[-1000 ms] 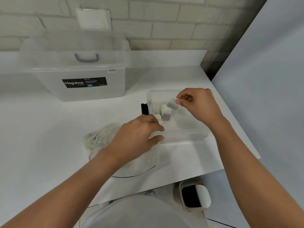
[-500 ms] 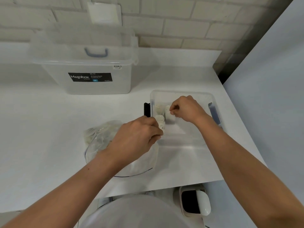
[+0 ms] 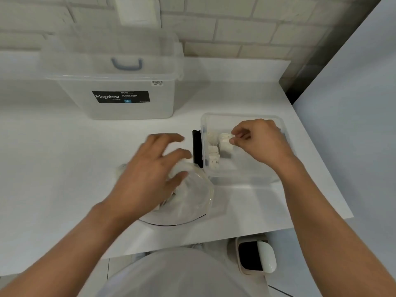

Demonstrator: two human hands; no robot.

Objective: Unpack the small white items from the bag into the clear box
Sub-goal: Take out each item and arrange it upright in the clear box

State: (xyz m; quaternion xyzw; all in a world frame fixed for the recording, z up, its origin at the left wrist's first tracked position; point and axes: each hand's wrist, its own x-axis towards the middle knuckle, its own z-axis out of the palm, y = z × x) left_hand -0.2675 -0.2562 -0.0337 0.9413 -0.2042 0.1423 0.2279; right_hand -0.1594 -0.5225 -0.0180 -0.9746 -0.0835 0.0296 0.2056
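Observation:
A small clear box (image 3: 242, 181) stands on the white table, right of centre. Several small white items (image 3: 213, 155) are lined up along its left wall. My right hand (image 3: 261, 142) is inside the box, thumb and forefinger pinched on another small white item (image 3: 225, 146) standing beside them. A crumpled clear plastic bag (image 3: 192, 198) lies just left of the box's near corner, with more white items faintly visible inside. My left hand (image 3: 150, 174) hovers over the bag, blurred, fingers spread and holding nothing.
A black latch (image 3: 196, 146) sticks out from the box's left side. A large lidded Megabox tub (image 3: 120, 97) sits at the back by the brick wall. The table's right edge (image 3: 321, 168) runs close to the box. A small bin (image 3: 255, 257) stands on the floor below.
My left hand let go of a white item at the box's left edge and drew back left over the bag, opening. My right hand stayed in the box, lowering its item beside the others.

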